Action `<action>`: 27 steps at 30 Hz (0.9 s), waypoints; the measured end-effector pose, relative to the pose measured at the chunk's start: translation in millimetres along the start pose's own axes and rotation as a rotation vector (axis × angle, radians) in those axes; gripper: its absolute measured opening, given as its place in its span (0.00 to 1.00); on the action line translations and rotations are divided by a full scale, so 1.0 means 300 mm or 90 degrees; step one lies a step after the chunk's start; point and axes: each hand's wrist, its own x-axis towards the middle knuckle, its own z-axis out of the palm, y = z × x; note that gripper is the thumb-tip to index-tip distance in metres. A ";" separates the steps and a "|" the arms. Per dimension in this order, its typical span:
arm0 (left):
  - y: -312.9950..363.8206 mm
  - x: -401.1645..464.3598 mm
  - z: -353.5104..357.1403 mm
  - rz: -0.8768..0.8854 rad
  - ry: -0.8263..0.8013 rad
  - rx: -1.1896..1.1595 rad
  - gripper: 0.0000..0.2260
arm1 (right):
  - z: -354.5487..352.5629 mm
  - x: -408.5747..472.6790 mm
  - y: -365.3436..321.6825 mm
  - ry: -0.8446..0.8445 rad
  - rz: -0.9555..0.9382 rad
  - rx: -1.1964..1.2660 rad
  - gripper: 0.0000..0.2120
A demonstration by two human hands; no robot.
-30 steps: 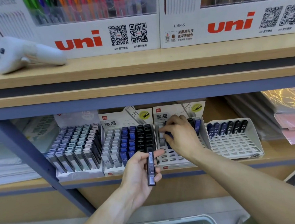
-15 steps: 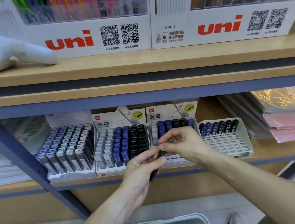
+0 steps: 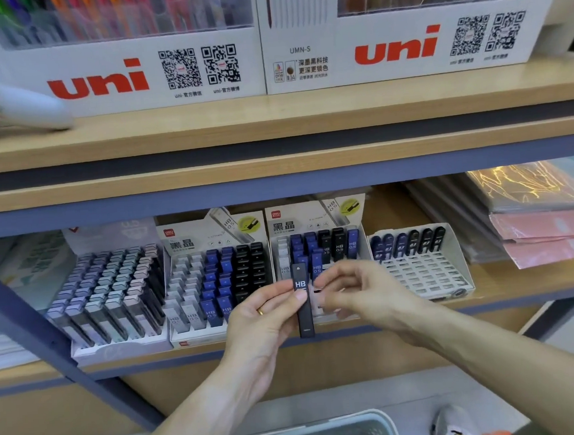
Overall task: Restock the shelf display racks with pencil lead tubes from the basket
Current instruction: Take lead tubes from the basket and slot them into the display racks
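- Looking down from the head camera: left hand [image 3: 263,325] raised before the lower shelf [image 3: 490,290], thumb and fingers [image 3: 281,291] pinching a black lead tube [image 3: 302,302] marked HB, held upright.
- Right hand [image 3: 360,292] just beside the tube, fingers loosely curled and slightly apart, holding nothing; whether touching the tube, could not tell.
- Tube held in front of the third display rack [image 3: 315,242], partly stocked with grey, blue and black tubes.
- Flanked on the left by a fuller second rack [image 3: 215,278] and a pastel first rack [image 3: 113,292].
- Fourth rack [image 3: 420,265] on the right, filled along its back row only.
- Basket [image 3: 323,434] seen below at the bottom edge, dark tubes inside.
- Uni pen boxes [image 3: 130,75] stood on the upper shelf.
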 end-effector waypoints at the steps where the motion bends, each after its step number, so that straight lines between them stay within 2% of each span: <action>1: -0.007 0.001 0.000 0.002 -0.002 0.022 0.18 | -0.010 0.003 -0.004 0.024 -0.004 0.006 0.11; 7: -0.041 0.002 0.008 -0.002 -0.006 0.107 0.19 | -0.023 0.010 0.012 0.003 -0.021 0.029 0.11; 12: -0.036 0.019 0.014 0.018 -0.011 0.130 0.15 | -0.027 0.020 0.016 0.018 -0.022 0.068 0.09; 14: -0.038 0.032 0.018 0.032 -0.014 0.155 0.13 | -0.029 0.032 0.013 0.058 -0.020 0.094 0.08; 17: -0.050 0.063 0.023 0.063 -0.019 0.232 0.16 | -0.066 0.078 0.012 0.192 -0.035 0.115 0.09; 19: -0.065 0.087 0.028 0.089 -0.015 0.324 0.17 | -0.109 0.111 0.020 0.292 -0.080 0.043 0.09; 21: -0.081 0.100 0.037 0.114 -0.014 0.417 0.17 | -0.148 0.136 0.033 0.354 -0.126 -0.102 0.10; 23: -0.093 0.107 0.051 0.133 -0.018 0.482 0.18 | -0.167 0.155 0.047 0.372 -0.163 -0.201 0.10; 27: -0.118 0.125 0.071 0.160 -0.036 0.556 0.19 | -0.160 0.198 0.072 0.366 -0.230 -0.287 0.11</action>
